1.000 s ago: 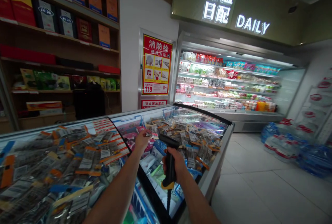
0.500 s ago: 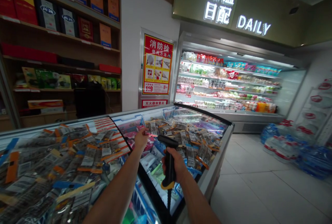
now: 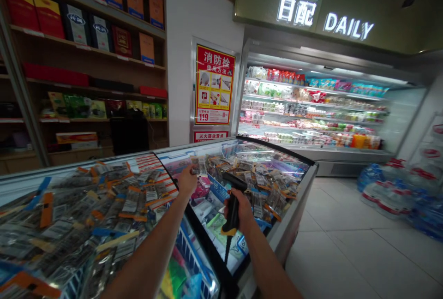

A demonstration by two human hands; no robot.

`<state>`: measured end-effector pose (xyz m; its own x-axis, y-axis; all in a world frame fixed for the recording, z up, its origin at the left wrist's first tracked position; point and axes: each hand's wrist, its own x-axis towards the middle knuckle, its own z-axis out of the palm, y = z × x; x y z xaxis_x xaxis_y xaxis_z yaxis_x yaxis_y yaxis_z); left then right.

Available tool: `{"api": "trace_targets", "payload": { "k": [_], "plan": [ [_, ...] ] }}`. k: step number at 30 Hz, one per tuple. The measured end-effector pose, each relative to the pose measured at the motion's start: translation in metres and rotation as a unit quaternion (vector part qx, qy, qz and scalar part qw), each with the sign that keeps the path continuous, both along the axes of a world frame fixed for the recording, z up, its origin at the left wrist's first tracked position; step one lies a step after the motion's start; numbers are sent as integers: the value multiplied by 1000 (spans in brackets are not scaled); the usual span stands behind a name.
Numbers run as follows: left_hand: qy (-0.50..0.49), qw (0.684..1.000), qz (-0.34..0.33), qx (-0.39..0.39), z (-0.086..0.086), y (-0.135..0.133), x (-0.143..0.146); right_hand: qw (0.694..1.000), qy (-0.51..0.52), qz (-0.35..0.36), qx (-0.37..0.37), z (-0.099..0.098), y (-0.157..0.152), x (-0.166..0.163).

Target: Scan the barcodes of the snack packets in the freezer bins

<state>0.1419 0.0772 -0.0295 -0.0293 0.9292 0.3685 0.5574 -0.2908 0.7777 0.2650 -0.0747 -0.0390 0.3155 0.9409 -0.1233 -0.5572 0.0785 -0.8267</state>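
In my right hand [image 3: 241, 209] is a black and yellow handheld barcode scanner [image 3: 232, 213], my fingers wrapped around its grip. Its head points to the left and a cable hangs from its lower end. My left hand [image 3: 187, 181] is closed, reaching over the freezer's glass lid. Its fingertips pinch a small clear packet [image 3: 199, 165] with a pale label. To the right, similar clear packets [image 3: 258, 179] with orange and blue tops lie in a pile on the glass. Below the scanner, bagged goods [image 3: 211, 216] and a pink package [image 3: 200, 188] show inside the freezer.
More packets [image 3: 104, 197] cover the freezer's left side. A black lid frame [image 3: 204, 243] crosses between my arms. Behind stand wooden shelves [image 3: 86, 50] of boxes and a lit refrigerated display [image 3: 311, 110]. Bottled water packs [image 3: 387, 193] sit on the tiled floor at right.
My left hand has moved from beside the pink package to a clear packet, which its fingers now hold. The scanner remains in my right hand. The view has turned slightly left.
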Motion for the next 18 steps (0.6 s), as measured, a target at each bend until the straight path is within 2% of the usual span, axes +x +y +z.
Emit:
{"api": "trace_targets", "payload": {
  "k": [7,11,13,16,18],
  "plan": [
    [147,983,110,27,12,-23,-77,999,24,-38,27,6,-4,0],
    [206,966,157,23,11,-33,-101,996,36,-65,40,7,-11,8],
    [222,954,196,38,11,-40,-103,995,35,-77,51,8,-17,15],
    [235,931,254,113,14,-55,-87,993,33,-96,57,10,-28,29],
    [246,925,239,163,16,-64,-63,992,35,-107,59,12,-37,38]
  ]
}}
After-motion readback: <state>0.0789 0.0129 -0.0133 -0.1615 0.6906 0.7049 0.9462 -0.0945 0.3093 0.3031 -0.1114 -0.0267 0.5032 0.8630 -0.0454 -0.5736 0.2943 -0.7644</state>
